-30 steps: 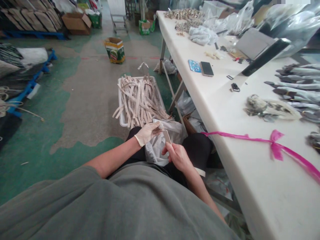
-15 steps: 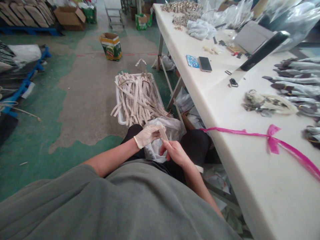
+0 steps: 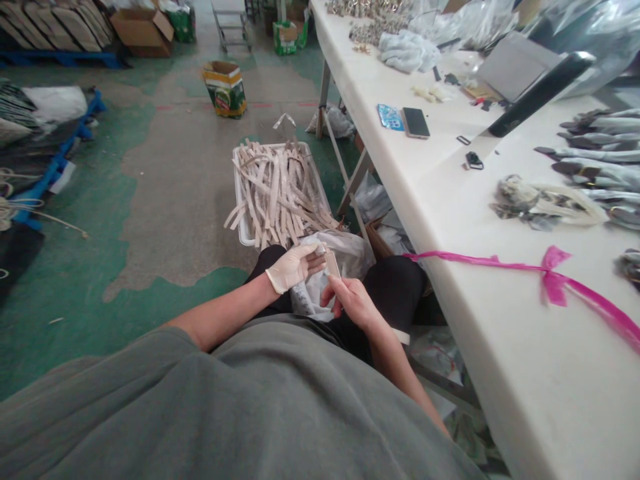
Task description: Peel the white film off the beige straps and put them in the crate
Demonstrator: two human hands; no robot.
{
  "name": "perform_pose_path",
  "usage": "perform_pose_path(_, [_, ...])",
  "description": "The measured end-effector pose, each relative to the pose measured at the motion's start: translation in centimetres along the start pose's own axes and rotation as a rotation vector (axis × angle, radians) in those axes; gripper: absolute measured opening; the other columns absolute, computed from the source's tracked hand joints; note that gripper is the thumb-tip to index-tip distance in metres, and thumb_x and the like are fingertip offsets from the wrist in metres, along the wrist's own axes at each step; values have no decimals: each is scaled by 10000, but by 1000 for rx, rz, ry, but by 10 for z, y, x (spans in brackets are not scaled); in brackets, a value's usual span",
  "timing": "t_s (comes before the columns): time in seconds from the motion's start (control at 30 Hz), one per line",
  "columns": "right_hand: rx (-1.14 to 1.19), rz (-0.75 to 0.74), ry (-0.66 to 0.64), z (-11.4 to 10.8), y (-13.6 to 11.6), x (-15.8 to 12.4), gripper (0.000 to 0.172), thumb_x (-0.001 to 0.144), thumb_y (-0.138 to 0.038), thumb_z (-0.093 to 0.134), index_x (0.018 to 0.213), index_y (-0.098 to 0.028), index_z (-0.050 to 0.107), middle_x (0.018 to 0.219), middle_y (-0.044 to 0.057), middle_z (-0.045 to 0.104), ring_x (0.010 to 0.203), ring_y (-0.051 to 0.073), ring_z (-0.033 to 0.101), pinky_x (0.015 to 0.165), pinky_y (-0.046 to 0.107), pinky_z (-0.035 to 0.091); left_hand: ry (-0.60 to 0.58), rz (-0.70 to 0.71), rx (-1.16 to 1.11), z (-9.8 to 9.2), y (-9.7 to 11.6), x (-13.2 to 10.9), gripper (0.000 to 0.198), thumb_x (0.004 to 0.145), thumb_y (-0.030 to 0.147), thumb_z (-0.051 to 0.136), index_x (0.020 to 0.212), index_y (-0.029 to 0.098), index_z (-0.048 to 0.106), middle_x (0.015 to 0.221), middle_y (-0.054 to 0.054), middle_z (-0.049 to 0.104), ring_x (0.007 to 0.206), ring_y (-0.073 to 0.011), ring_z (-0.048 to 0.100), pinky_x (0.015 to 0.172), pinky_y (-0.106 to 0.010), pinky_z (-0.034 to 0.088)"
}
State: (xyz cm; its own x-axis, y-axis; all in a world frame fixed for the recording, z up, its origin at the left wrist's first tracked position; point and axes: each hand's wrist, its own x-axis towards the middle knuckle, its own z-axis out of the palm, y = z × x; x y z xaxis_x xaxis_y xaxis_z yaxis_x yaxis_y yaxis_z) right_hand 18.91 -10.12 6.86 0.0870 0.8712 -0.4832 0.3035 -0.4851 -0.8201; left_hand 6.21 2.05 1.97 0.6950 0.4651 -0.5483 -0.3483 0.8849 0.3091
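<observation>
My right hand [image 3: 354, 301], bare, pinches a short flat beige strap [image 3: 333, 265] between thumb and fingers above my lap. My left hand [image 3: 295, 265] wears a pale thin glove. Its fingers are bent in at the strap's upper end, with a small greyish bit at the fingertips, too small to name. Below both hands a white plastic bag [image 3: 313, 291] lies between my knees. In front of my knees stands a white bin [image 3: 239, 180] heaped with long beige strips [image 3: 275, 190], some hanging over its rim.
To my right runs a white table [image 3: 480, 300] bearing a pink ribbon [image 3: 500, 267], a phone [image 3: 416, 123], a black buckle [image 3: 473, 161] and several wrapped bundles [image 3: 600, 160]. Ahead on the floor is an open carton [image 3: 225, 90]. Blue pallets [image 3: 60, 157] with goods lie at left.
My left hand's fingers have loosened a little and turned, so more of the strap's upper end shows. My right hand still holds the strap. The view has shifted slightly.
</observation>
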Motion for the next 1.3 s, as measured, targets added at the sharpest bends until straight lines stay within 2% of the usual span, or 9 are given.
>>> perform_pose_path(0.2, [6, 44, 19, 4, 1, 3, 502, 969, -446, 381, 686, -138, 661, 697, 67, 721, 399, 89, 530, 486, 221, 435, -3, -19, -3, -2, -4, 4, 174, 963, 166, 541, 1044, 120, 688, 938, -94, 753, 783, -140, 718, 765, -253, 564])
perform_pose_path(0.43, [84, 52, -90, 7, 6, 7, 521, 944, -512, 393, 686, -141, 651, 686, 68, 721, 388, 87, 523, 458, 213, 408, -12, -39, -9, 2, -3, -2, 257, 963, 132, 453, 1016, 98, 702, 894, -105, 756, 760, -160, 719, 736, -262, 554])
perform_pose_path(0.6, [81, 68, -75, 6, 9, 8, 531, 941, -537, 402, 704, -137, 657, 689, 68, 727, 386, 79, 518, 466, 209, 406, -32, -33, 4, -1, -5, -2, 233, 977, 202, 484, 971, 108, 698, 912, -114, 752, 771, -167, 715, 750, -275, 556])
perform_pose_path(0.73, [60, 69, -83, 5, 9, 9, 534, 943, -535, 406, 692, -138, 660, 689, 72, 724, 389, 85, 523, 460, 214, 407, 21, -44, 61, -1, -8, 0, 201, 979, 229, 520, 962, 124, 691, 888, -97, 749, 720, -149, 699, 707, -252, 544])
perform_pose_path(0.87, [29, 41, -27, 3, 11, 10, 547, 955, -524, 385, 687, -135, 660, 686, 75, 720, 392, 86, 527, 465, 215, 413, 30, -81, 51, 2, -8, -1, 228, 986, 212, 481, 936, 120, 683, 875, -103, 745, 757, -160, 703, 743, -271, 555])
perform_pose_path(1.0, [3, 49, -44, 2, 11, 11, 542, 960, -504, 378, 680, -133, 657, 683, 71, 717, 387, 82, 523, 458, 209, 411, 42, -75, 87, 0, -10, 1, 122, 936, 204, 587, 922, 128, 681, 845, -77, 735, 731, -150, 690, 758, -269, 551])
perform_pose_path(1.17, [-12, 58, -77, 3, 8, 10, 526, 973, -463, 383, 679, -131, 666, 678, 61, 718, 394, 78, 533, 461, 199, 417, 107, -28, 198, -7, -16, 10, 132, 910, 228, 648, 810, 144, 630, 734, -31, 698, 634, -133, 665, 639, -238, 520])
perform_pose_path(1.3, [-27, 124, -74, 4, 6, 8, 511, 983, -414, 374, 662, -134, 656, 653, 52, 710, 383, 81, 524, 437, 200, 405, 78, 43, 171, -9, -15, 10, 109, 832, 158, 728, 820, 141, 620, 769, -22, 710, 671, -126, 682, 666, -227, 536])
